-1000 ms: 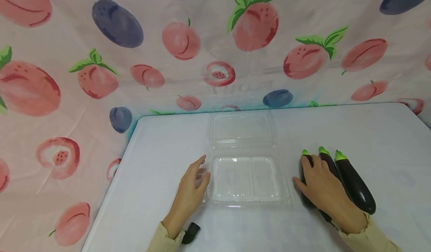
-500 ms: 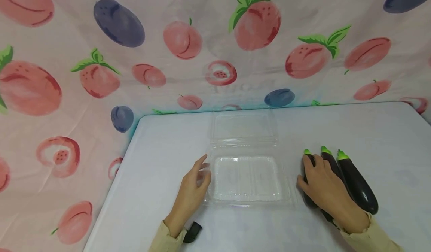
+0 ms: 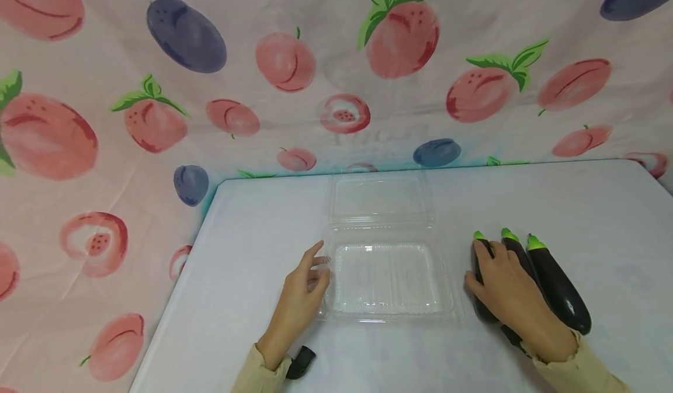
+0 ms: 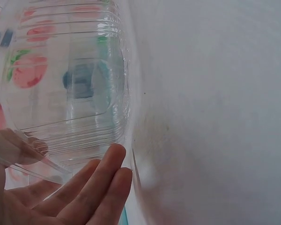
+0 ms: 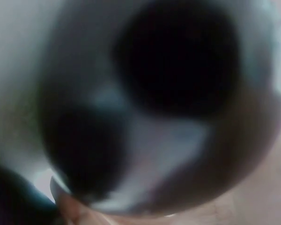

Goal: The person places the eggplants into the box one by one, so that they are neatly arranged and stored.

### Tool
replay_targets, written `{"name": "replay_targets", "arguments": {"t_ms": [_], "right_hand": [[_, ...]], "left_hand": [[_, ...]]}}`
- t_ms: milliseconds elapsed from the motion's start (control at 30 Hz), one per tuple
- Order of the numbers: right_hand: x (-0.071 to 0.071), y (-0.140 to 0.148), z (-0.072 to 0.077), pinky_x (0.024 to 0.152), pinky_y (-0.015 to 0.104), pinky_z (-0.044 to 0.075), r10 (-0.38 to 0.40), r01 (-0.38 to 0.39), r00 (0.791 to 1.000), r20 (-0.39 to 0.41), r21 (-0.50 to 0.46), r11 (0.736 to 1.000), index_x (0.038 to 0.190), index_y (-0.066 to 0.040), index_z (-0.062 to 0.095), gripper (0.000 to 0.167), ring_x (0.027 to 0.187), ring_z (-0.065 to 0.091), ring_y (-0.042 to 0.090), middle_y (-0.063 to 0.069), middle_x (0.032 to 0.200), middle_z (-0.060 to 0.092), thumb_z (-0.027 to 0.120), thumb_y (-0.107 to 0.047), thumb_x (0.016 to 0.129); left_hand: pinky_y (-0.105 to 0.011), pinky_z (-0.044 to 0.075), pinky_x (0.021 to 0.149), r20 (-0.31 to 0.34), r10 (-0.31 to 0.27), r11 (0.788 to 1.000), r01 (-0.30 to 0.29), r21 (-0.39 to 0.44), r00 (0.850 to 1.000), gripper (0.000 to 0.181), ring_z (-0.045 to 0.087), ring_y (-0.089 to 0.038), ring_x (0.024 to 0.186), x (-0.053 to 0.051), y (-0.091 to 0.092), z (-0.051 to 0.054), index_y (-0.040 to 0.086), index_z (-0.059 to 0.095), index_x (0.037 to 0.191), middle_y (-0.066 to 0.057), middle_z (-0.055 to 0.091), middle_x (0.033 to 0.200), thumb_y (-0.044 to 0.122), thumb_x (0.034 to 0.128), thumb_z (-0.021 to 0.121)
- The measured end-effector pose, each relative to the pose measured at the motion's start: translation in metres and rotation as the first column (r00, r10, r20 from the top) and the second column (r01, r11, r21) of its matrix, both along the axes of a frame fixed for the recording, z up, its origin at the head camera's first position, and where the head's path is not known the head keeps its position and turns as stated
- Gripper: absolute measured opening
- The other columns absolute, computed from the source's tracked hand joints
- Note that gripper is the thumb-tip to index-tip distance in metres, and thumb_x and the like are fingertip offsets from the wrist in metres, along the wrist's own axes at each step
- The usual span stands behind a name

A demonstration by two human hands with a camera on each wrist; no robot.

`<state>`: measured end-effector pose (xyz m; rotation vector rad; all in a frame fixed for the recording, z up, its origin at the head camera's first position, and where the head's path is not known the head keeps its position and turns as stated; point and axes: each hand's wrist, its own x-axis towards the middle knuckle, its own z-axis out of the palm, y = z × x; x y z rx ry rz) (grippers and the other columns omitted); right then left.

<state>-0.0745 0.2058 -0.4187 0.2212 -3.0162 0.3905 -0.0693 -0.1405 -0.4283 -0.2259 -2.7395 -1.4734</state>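
Three dark eggplants with green caps lie side by side at the right of the head view. My right hand is over the left eggplant, thumb on its left side and fingers bent over its top. Part of the middle eggplant is hidden by that hand; the right eggplant lies apart from it. The eggplant's blurred, glossy end fills the right wrist view. A clear plastic clamshell box stands with its lid raised. My left hand touches its left side, fingers nearly straight.
The box's lid leans back toward the fruit-print cloth behind the white table. A small black object sits at the left wrist by the sleeve.
The right thumb has drawn slightly closer to the left eggplant. Otherwise only a slight shift of the head view shows; box and left hand stay in place.
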Motion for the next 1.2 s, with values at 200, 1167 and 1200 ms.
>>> {"name": "replay_targets", "arguments": {"t_ms": [200,1167,1200], "right_hand": [[0.001,0.000,0.000,0.084,0.065,0.047,-0.004,0.004,1.000,-0.003,0.004,1.000,0.129,0.016,0.049,0.056,0.104,0.053,0.059,0.044,0.120,0.050,0.070,-0.012,0.085],[-0.003,-0.002,0.014,0.093,0.066,0.044,0.004,-0.022,0.993,-0.120,-0.149,0.989,0.132,0.017,0.048,0.055,0.114,0.052,0.055,0.041,0.125,0.053,0.069,-0.010,0.089],[-0.003,-0.002,0.014,0.092,0.066,0.044,0.004,-0.023,0.992,-0.125,-0.153,0.988,0.132,0.017,0.048,0.055,0.114,0.052,0.055,0.041,0.125,0.052,0.069,-0.010,0.089]], "left_hand": [[-0.034,0.057,0.085,-0.003,0.001,1.000,-0.001,0.003,1.000,0.052,0.070,-0.023,0.101,0.000,0.000,-0.001,0.012,0.040,0.150,-0.013,0.064,0.126,0.011,0.1000,0.055],[-0.032,0.057,0.082,-0.006,0.008,1.000,-0.008,-0.013,1.000,0.052,0.070,-0.021,0.099,-0.001,0.000,-0.001,0.013,0.040,0.150,-0.011,0.065,0.126,0.012,0.1000,0.056],[-0.032,0.057,0.082,-0.005,0.008,1.000,-0.008,-0.013,1.000,0.052,0.070,-0.021,0.099,-0.001,0.000,-0.001,0.013,0.040,0.150,-0.011,0.065,0.126,0.012,0.1000,0.056]]}}
